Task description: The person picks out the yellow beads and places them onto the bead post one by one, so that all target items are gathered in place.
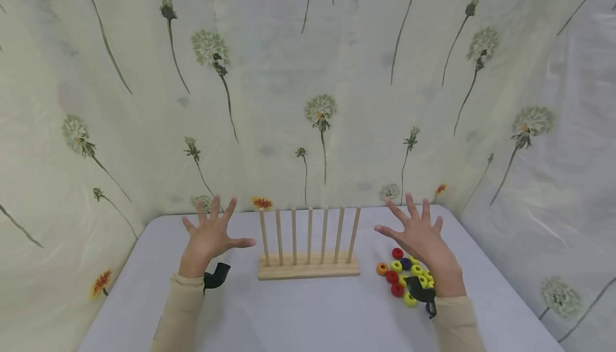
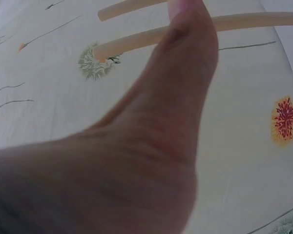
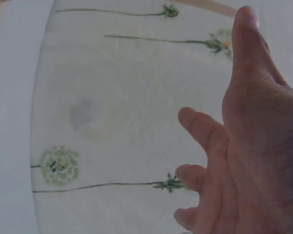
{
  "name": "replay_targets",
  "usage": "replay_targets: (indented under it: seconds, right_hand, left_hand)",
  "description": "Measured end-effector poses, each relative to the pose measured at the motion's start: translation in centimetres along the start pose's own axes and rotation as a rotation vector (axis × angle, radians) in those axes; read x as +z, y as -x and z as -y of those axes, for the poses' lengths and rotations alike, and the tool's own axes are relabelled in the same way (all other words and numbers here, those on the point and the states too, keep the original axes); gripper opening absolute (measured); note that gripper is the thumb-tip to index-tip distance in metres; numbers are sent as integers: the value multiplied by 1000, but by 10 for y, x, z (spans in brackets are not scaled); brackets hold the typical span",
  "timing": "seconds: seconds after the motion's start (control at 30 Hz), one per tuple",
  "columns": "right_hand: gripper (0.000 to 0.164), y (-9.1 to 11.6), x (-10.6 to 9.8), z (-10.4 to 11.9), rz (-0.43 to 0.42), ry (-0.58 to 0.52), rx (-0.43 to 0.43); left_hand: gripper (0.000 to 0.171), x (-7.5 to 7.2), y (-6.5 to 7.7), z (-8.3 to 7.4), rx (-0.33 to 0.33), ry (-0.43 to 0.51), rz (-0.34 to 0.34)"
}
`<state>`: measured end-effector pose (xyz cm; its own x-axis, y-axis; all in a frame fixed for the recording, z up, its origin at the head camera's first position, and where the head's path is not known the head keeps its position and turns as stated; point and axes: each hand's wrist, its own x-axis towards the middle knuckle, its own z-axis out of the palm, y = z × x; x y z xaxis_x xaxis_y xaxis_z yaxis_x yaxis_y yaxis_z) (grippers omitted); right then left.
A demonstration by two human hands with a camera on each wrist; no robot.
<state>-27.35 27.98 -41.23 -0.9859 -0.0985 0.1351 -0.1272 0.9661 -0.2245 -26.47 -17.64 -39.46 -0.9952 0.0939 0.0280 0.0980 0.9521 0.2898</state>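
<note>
My left hand (image 1: 208, 239) is raised to the left of a wooden peg rack (image 1: 309, 272), its fingers spread and holding nothing. In the left wrist view its thumb (image 2: 188, 48) overlaps two of the rack's pegs (image 2: 132, 41). On the rack's other side my right hand (image 1: 423, 237) is held up with fingers spread wide, also holding nothing. Several round beads (image 1: 392, 277) in red, yellow, orange and dark blue lie loose below it, partly hidden by that hand and wrist. Several upright pegs line the rack, all bare. The right wrist view shows the right hand's palm (image 3: 263, 146) and separated fingers.
A white table (image 1: 308, 314) carries the rack and the beads. Behind and beside it hangs a pale curtain (image 1: 269, 100) printed with dandelions. A black strap mount (image 1: 217, 276) sits at the left wrist, and another black mount (image 1: 418, 290) at the right wrist.
</note>
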Motion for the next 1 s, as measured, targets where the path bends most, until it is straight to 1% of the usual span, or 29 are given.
replay_targets:
  seconds: [0.17,0.33,0.4,0.6,0.83,0.97,1.0]
  right_hand:
    - [88,-5,-6,-10,15,-46,-39]
    - [89,-11,-10,-19,16,-98,-93]
    - [89,-12,-10,-23,15,-111,-110]
    - [90,-13,-8,-34,20,-153,-131]
    - [99,-12,-8,-47,39,-229,-115]
    - [103,-9,-7,-54,42,-269,-107]
    - [103,-8,-6,-57,40,-277,-105]
  left_hand:
    - [118,-3,-10,10,86,15,63]
    - [119,-3,-18,22,191,46,96]
    - [119,-2,-21,26,228,75,112]
    - [119,4,-30,35,314,204,158]
    - [116,18,-41,41,412,427,248]
    - [115,27,-44,43,437,500,303]
    - [116,30,-44,44,432,518,322]
